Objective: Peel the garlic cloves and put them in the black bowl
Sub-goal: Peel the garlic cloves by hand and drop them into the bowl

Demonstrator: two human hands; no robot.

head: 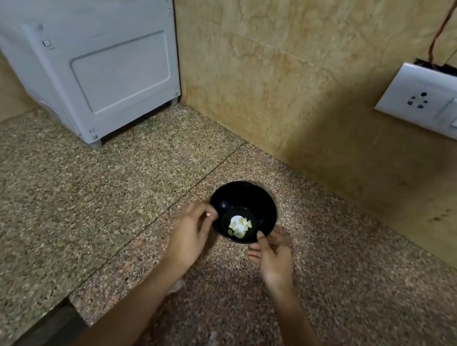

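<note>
Speckled granite counter (67, 208) | round black bowl (247, 196) set within reach — pale peeled garlic cloves (240, 225) inside | pale scrap (208, 214) pinched by left hand (192, 226) at left rim, likely for release | right hand (274, 256) curled, hold cannot be told

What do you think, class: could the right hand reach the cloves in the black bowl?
Probably yes: the right hand is at the near rim of the black bowl, which is open-topped, and nothing covers the cloves.
</note>
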